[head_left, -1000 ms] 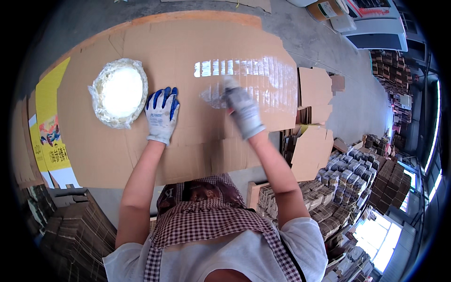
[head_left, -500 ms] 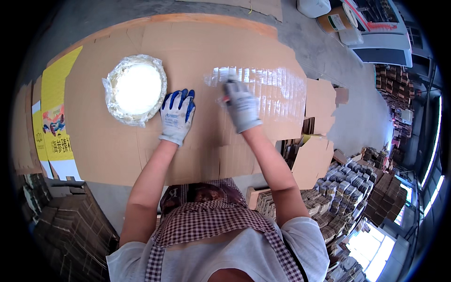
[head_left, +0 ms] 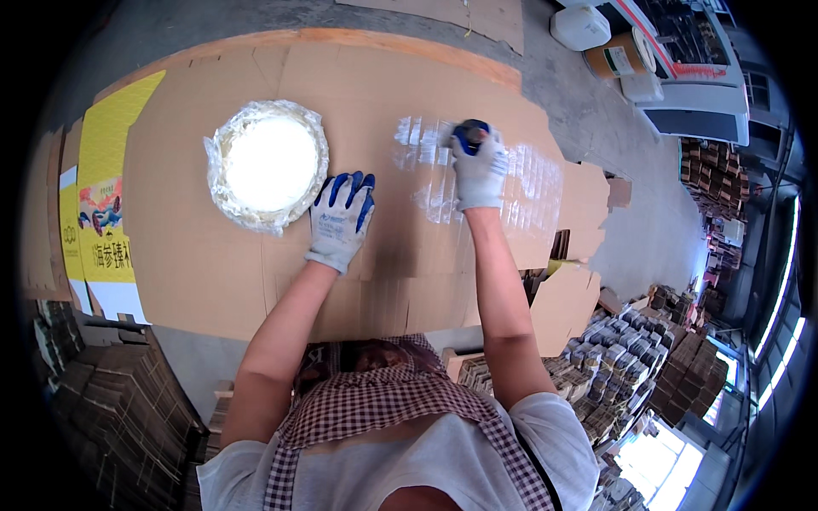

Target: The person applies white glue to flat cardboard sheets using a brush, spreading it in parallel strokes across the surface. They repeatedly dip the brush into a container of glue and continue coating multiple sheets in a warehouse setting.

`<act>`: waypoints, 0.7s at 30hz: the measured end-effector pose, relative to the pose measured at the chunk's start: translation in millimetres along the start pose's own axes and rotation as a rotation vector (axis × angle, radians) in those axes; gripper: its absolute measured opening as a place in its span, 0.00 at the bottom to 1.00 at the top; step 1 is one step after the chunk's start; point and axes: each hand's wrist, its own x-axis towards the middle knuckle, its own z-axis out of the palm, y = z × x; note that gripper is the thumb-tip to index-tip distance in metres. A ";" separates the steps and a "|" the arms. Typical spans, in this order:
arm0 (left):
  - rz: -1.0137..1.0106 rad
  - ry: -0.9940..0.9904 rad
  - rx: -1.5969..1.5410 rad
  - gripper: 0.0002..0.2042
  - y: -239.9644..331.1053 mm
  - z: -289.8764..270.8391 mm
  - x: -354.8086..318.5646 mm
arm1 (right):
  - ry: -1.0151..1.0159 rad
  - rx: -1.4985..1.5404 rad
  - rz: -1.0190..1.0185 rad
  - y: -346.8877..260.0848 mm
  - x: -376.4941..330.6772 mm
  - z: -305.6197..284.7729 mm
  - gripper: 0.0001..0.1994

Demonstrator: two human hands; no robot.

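Note:
My left hand (head_left: 342, 217), in a white glove with blue fingertips, lies flat on the brown cardboard sheet (head_left: 358, 94) with its fingers a little apart. Just left of it sits a round, glaring white thing (head_left: 268, 166), ringed by crumpled clear film; the glare hides its surface. Rows of shiny clear strips (head_left: 532, 183) cover the cardboard's right part. Over these strips my gloved right hand (head_left: 481, 170) grips a small dark tool (head_left: 471, 134) with a reddish spot; its exact kind is hidden by blur and fingers.
A yellow printed board (head_left: 111, 162) lies at the cardboard's left end. Stacks of flattened cardboard (head_left: 119, 409) stand at the lower left, and several bundled piles (head_left: 609, 358) at the lower right. Beyond the table are a brown drum (head_left: 618, 58), white jugs (head_left: 581, 27) and a machine (head_left: 694, 115).
My right hand has moved right and slightly away from me across the strips with the dark tool. My left hand stays flat beside the round white thing; the whole view has shifted slightly.

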 end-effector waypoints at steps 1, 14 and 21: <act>-0.014 -0.004 0.003 0.19 -2.1 -0.9 -2.1 | 0.047 -0.120 -0.070 -14.0 -3.5 -11.8 0.20; -0.018 -0.001 0.005 0.19 -3.0 2.7 -2.4 | 0.069 0.093 0.033 1.4 1.3 -37.8 0.17; 0.000 0.018 -0.025 0.19 2.0 3.9 4.1 | -0.215 0.493 0.167 2.1 -45.7 -15.5 0.17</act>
